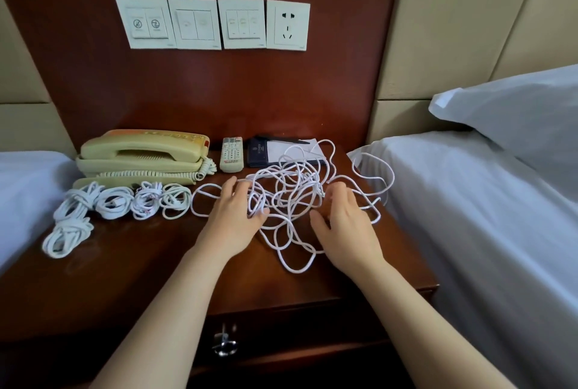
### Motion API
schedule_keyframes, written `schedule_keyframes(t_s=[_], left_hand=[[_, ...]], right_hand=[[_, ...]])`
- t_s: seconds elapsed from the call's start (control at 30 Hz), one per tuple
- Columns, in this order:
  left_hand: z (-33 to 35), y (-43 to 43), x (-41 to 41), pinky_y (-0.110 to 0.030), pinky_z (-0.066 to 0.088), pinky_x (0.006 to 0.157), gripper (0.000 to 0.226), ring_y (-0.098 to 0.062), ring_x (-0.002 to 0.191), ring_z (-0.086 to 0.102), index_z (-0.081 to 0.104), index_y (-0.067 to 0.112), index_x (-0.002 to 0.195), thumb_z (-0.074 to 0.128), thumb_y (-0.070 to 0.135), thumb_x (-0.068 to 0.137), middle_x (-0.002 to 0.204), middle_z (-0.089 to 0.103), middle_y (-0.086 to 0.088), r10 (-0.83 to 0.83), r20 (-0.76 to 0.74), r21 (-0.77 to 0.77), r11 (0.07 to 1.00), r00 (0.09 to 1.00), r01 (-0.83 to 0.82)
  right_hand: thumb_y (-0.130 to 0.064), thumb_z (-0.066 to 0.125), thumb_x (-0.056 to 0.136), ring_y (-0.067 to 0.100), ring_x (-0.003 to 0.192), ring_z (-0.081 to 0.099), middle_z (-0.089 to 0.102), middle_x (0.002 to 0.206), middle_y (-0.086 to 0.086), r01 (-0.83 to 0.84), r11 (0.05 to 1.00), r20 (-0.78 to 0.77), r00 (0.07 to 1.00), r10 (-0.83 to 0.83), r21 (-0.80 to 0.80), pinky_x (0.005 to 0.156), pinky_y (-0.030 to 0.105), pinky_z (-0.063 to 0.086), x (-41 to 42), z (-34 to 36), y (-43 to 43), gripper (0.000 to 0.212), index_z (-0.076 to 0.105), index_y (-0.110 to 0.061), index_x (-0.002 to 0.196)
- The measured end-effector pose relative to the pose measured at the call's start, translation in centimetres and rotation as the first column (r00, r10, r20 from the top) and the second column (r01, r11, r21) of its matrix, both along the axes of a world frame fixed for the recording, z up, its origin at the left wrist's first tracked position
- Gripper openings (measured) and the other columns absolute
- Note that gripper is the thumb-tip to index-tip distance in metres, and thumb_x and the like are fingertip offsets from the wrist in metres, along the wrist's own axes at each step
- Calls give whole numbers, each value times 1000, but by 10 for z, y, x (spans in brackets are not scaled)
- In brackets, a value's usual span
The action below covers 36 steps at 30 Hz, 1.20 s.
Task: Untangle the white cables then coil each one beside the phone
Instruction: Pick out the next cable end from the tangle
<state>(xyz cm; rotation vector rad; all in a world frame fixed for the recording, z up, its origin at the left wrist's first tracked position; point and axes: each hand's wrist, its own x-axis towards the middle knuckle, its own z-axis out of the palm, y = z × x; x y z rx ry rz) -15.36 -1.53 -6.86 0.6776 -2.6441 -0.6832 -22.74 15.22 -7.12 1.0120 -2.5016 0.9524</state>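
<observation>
- Left grip (236, 216): fingertips sunk among the tangled cables (291, 194); whether they pinch a strand is unclear.
- Right grip (344, 226): fingertips hidden behind its knuckles.
- Forearms (175, 310): cut off by the bottom edge.
- Switch plates (194, 23): icons too small to read.

A loose white cable tangle (283, 191) sprawls right of coiled cables (114, 204) lying before the beige phone (140, 151).

Glossy wood nightstand (150, 266); plastic phone (140, 154); white cables (287, 198) probably smooth plastic

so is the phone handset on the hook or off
On the hook: the handset lies flat in its cradle along the top of the phone, with the curly cord trailing at the right end.
</observation>
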Motion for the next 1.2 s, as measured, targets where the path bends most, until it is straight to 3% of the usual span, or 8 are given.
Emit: schedule_keyframes(t_s=[0.23, 0.4, 0.5, 0.63, 0.83, 0.93, 1.03, 1.2], left_hand=[[12, 30, 28, -40, 37, 102, 57, -31, 135, 34, 17, 17, 148, 41, 29, 98, 157, 15, -5, 59, 162, -136, 990, 985, -37], [28, 49, 49, -31, 40, 63, 40, -26, 95, 61, 34, 18, 135, 40, 33, 98, 129, 40, -5, 223, -16, -365, 906, 975, -213], [27, 53, 47, -26, 40, 68, 35, -16, 94, 54, 43, 23, 131, 42, 32, 98, 124, 41, 2, 9, -215, -271, 960, 977, -68], [14, 52, 37, -26, 30, 94, 26, -12, 115, 43, 59, 20, 115, 44, 33, 98, 121, 50, 7, -300, -164, -219, 940, 940, 262], [22, 36, 38, -20, 39, 67, 22, -14, 73, 52, 52, 7, 78, 52, 22, 94, 77, 58, -4, -217, -464, -25, 972, 859, 232], [37, 35, 46, -15, 39, 68, 22, -6, 71, 53, 55, 7, 74, 53, 17, 94, 71, 59, -1, -200, -578, 64, 955, 791, 289], [52, 43, 53, -15, 45, 69, 23, -6, 65, 57, 57, 13, 72, 54, 17, 94, 62, 59, 5, -115, -749, 212, 891, 653, 401], [62, 53, 59, -18, 35, 57, 17, -4, 55, 39, 57, 18, 78, 54, 32, 88, 54, 46, 13, -92, -809, 266, 824, 581, 500]], right_hand=[[-47, 44, 94, 20, 82, 61, 65, 90, -1, -19, 926, -42, 998, 38, 376, 76, 34, 50, 18, 32, 27, 32, 57, -18, 98], [-56, 59, 83, 20, 94, 58, 62, 102, -2, -211, 770, 181, 975, 125, 602, 79, 31, 46, 29, 44, 36, 38, 61, -23, 101], [-42, 68, 81, 14, 87, 61, 63, 89, -5, -274, 789, 194, 961, 198, 550, 76, 28, 49, 30, 49, 40, 20, 62, -24, 80], [-32, 65, 86, -3, 62, 53, 54, 61, -12, -308, 938, 103, 950, 295, 157, 58, 12, 37, 33, 62, 44, 24, 55, -28, 64], [-29, 57, 90, 9, 52, 52, 55, 53, -4, -81, 911, -97, 994, 46, -404, 52, 24, 39, 21, 66, 54, 24, 55, -15, 71], [-39, 53, 88, 17, 63, 63, 63, 60, 0, 30, 911, -88, 993, -72, -411, 60, 36, 48, 13, 63, 56, 25, 56, -19, 74], [-33, 57, 92, 15, 55, 53, 56, 55, -5, 54, 939, -103, 990, -94, -340, 56, 34, 42, 9, 60, 51, 23, 52, -24, 71], [-19, 55, 93, 6, 55, 50, 60, 64, -8, -171, 985, 50, 984, 172, -27, 59, 27, 38, 18, 58, 38, 16, 67, -16, 83]])
